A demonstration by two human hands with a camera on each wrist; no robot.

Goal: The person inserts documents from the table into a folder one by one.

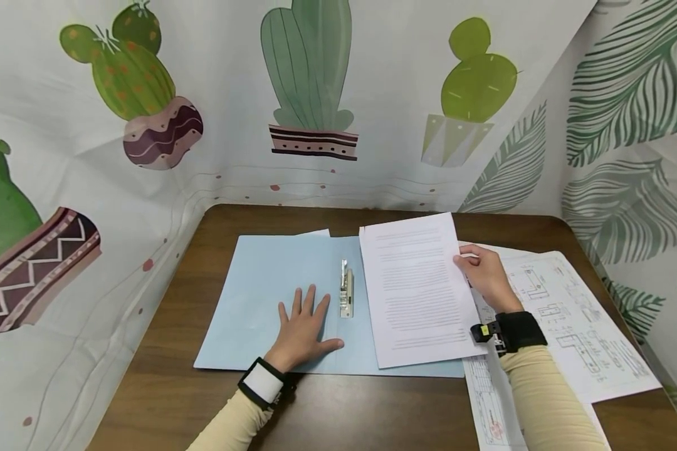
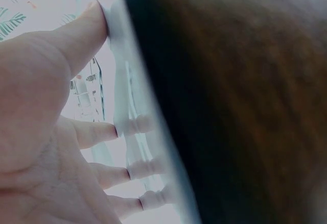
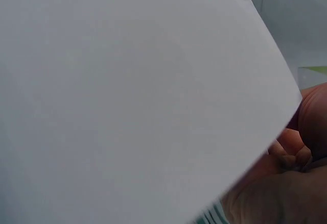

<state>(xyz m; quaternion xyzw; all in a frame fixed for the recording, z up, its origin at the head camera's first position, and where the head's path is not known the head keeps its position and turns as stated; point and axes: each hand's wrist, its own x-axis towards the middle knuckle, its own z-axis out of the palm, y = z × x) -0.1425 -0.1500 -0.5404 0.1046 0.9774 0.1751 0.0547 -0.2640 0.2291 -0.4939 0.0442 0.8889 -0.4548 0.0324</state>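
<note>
A light blue folder (image 1: pixel 259 269) lies spread on the table, with a metal lever clip (image 1: pixel 346 291) near its fold. My left hand (image 1: pixel 303 329) rests flat on the folder's left cover, fingers spread; the left wrist view shows its palm (image 2: pixel 41 132) side-on against the surface. With thumb and fingers, my right hand (image 1: pixel 485 272) pinches the right edge of a printed sheet of paper (image 1: pixel 417 294). That sheet overlaps the folder's right side. In the right wrist view the paper (image 3: pixel 153 96) fills most of the picture, its edge between thumb and fingers.
Papers with technical drawings (image 1: pixel 575 326) lie at the right of the brown wooden table (image 1: pixel 372 413), partly under my right forearm. A white paper corner (image 1: pixel 316 233) sticks out behind the folder. A cactus-print cloth (image 1: pixel 395 94) hangs behind the table.
</note>
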